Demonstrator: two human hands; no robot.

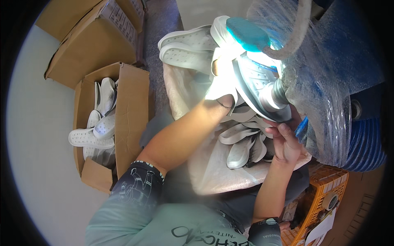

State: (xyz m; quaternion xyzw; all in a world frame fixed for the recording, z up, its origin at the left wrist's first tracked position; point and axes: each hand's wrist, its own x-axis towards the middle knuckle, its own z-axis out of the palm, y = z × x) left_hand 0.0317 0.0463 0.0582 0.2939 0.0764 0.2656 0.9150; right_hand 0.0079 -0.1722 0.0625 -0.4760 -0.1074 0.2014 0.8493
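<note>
The left hand (221, 88) grips the white shoe sole (250, 88) by its upper edge, washed out by glare, while the right hand (285, 141) curls under its lower edge — pressing it against the machine's spinning head (279, 92). Best kept steady, fingers clear of the shaft — the sack of soles (242, 143) lies just below.

Open brown cardboard box (131, 119) at left, stuffed with loose white shoe soles (91, 138). Closed cardboard cartons (92, 41) stacked behind it. Orange plastic crate (324, 197) at lower right, roll of tape (329, 201) resting on top. Blue ribbed hose (365, 147) just above.
</note>
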